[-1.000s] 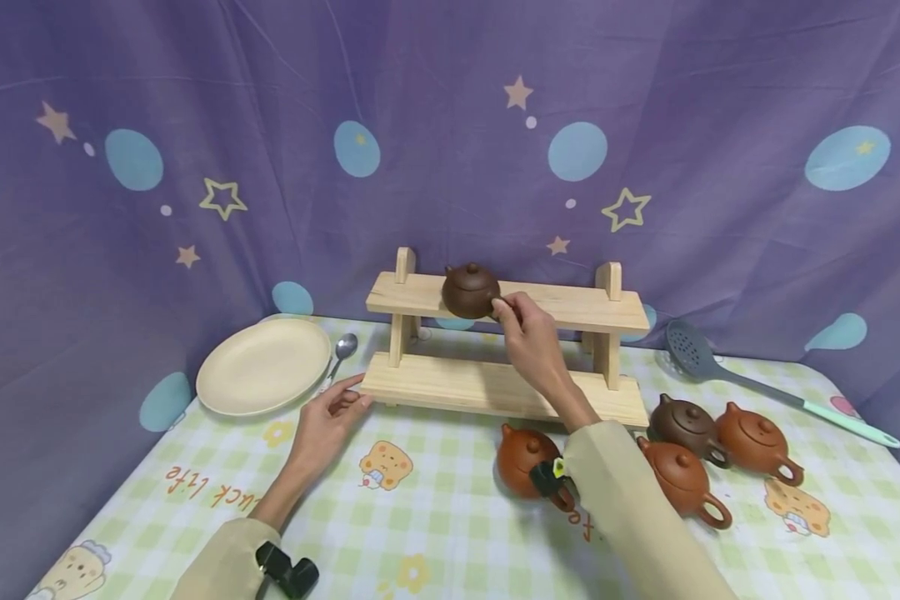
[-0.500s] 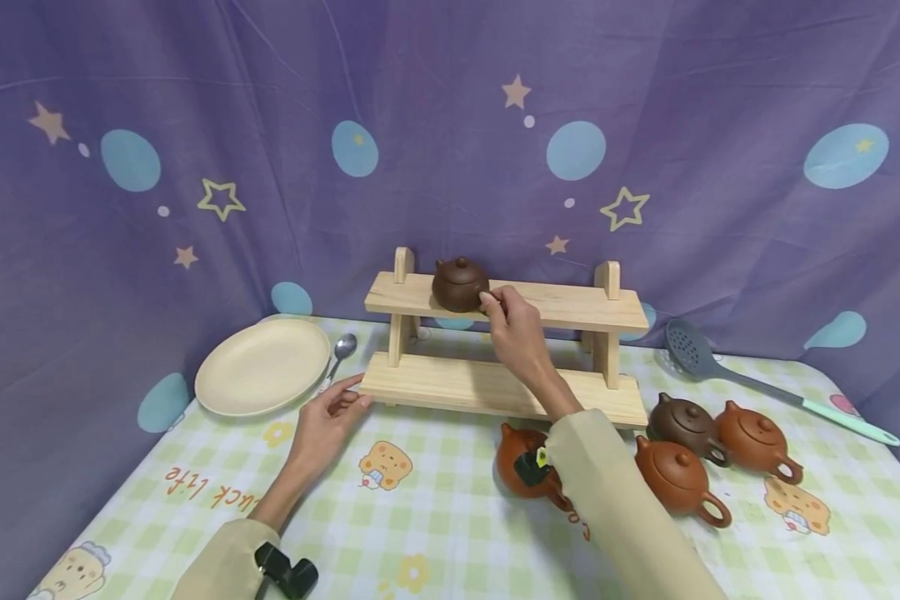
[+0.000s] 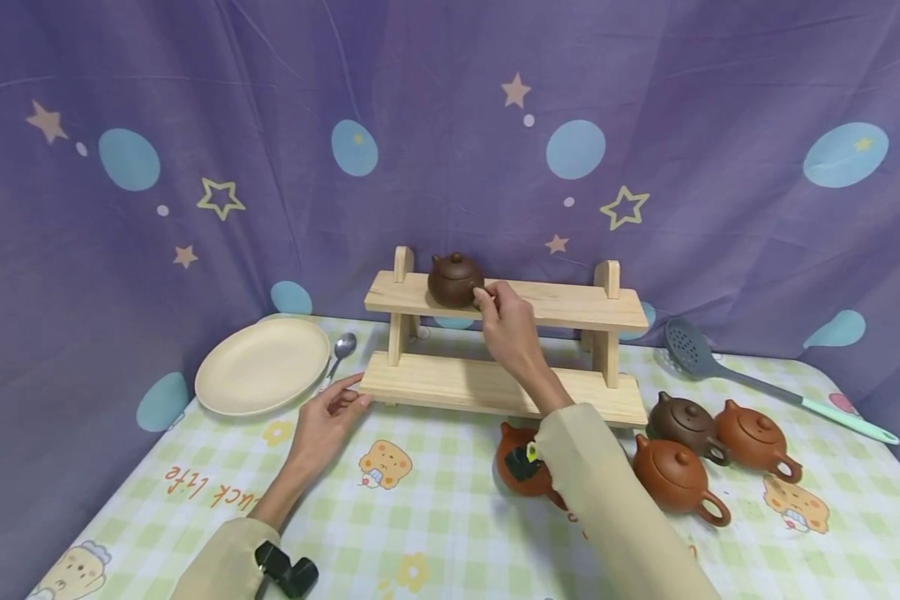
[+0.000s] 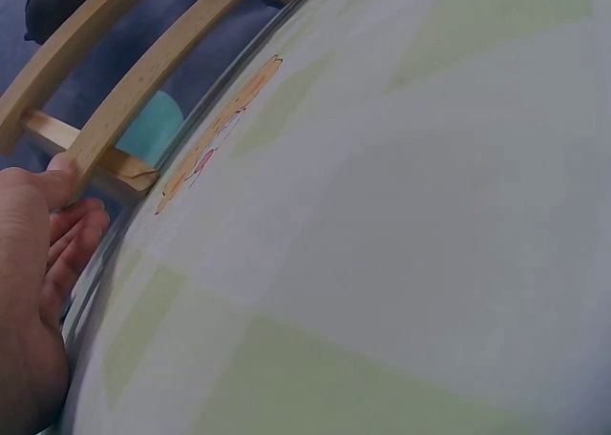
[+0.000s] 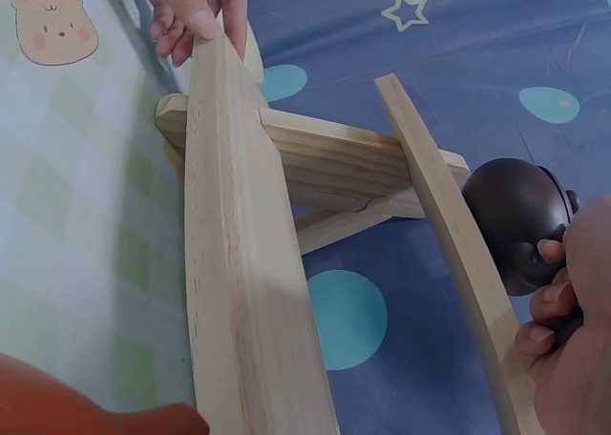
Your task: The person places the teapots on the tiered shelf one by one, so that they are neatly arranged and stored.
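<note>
A dark brown teapot [image 3: 454, 280] is at the upper tier of a two-tier wooden shelf [image 3: 435, 379], left of its middle. My right hand [image 3: 512, 329] pinches the teapot by its handle, most of which the fingers hide. In the right wrist view the teapot [image 5: 516, 220] is right against the upper board; I cannot tell if its base rests fully there. My left hand [image 3: 330, 425] grips the left end of the lower board, thumb over it and fingers beneath, as the left wrist view shows with the board's end [image 4: 84, 158].
Below the shelf a reddish-brown teapot [image 3: 516, 458] is partly hidden by my right sleeve. To the right stand a dark teapot [image 3: 682, 425] and two reddish-brown teapots [image 3: 671, 475]. A slotted spoon [image 3: 757, 383] lies behind them. A cream plate [image 3: 264, 367] and a metal spoon [image 3: 343, 346] are at left.
My right hand has carried the dark brown teapot a little left and back over the upper board. My left hand stays on the lower board's end.
</note>
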`<state>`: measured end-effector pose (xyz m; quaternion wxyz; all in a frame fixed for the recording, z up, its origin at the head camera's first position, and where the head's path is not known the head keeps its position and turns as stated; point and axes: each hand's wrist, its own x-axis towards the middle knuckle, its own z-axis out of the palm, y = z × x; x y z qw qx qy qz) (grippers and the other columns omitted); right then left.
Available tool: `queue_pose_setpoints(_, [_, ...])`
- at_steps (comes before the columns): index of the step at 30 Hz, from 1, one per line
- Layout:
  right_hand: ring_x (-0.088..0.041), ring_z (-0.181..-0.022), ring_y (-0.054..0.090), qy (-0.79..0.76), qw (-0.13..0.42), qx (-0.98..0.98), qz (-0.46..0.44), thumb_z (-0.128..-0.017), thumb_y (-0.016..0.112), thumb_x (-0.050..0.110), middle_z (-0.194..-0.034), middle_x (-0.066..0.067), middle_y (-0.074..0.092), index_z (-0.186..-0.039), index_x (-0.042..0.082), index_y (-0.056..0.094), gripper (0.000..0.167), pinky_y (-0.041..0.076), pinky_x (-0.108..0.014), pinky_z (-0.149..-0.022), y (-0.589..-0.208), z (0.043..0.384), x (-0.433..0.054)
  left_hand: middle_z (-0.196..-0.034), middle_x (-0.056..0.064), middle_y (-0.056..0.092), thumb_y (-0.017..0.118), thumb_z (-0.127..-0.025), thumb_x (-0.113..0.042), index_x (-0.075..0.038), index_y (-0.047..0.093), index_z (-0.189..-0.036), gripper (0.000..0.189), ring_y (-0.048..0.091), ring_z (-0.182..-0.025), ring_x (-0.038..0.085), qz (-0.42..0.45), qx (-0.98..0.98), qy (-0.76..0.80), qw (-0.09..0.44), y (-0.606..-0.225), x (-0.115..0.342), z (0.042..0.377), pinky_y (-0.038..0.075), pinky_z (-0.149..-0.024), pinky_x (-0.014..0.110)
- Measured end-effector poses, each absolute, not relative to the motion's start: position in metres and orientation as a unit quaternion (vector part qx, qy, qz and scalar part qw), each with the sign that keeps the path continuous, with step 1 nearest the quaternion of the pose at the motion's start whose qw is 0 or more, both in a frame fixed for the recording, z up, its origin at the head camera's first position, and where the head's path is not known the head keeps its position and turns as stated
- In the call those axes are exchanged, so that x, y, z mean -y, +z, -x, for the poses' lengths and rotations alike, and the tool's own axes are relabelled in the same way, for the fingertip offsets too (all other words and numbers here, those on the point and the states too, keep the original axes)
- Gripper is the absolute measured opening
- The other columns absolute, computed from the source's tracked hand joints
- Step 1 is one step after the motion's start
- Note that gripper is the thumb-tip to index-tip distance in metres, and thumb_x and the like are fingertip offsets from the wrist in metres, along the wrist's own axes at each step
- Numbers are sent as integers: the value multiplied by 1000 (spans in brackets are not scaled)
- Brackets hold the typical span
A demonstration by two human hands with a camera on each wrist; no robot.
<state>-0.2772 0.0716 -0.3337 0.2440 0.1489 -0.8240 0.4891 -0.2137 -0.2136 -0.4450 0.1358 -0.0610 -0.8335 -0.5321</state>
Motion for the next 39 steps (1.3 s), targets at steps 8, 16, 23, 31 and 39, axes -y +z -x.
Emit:
queue_pose_setpoints(8, [-20,-59,51,486,235,833,-126,-108,57,20,-70,-6,57,-106,-1,67,23,43,-35,-57,-330,274,-70,-101,11,73,74,-99,-22,-3,65,-138,44,68,-90,12,66,835,-527,144,-447,215,215,54,-84,16])
queue_pose_setpoints(16, [-17,-58,47,499,201,833,-126,-108,57,24,-73,-4,52,-117,0,63,26,40,-33,-55,-328,270,-76,-101,10,73,75,-98,-22,-4,65,-137,44,68,-90,13,61,835,-528,143,-447,215,215,54,-83,16])
queue_pose_setpoints(23, [-17,-56,42,505,188,832,-130,-109,55,24,-70,-3,48,-119,4,61,24,35,-31,-51,-331,267,-88,-101,10,73,74,-99,-22,-4,65,-138,44,68,-91,14,62,836,-526,142,-445,214,214,54,-84,16])
queue_pose_setpoints(31, [-16,-55,41,491,202,837,-136,-109,55,22,-69,-2,47,-120,4,61,22,35,-31,-51,-335,258,-105,-101,10,73,75,-98,-22,-4,65,-138,44,68,-90,14,63,833,-532,142,-445,213,214,53,-84,16])
queue_pose_setpoints(39, [-19,-56,42,479,209,840,-144,-110,54,23,-71,-4,49,-122,5,61,23,34,-30,-50,-342,241,-127,-102,10,73,75,-99,-23,-4,64,-138,45,68,-92,15,62,837,-525,141,-445,213,214,53,-84,16])
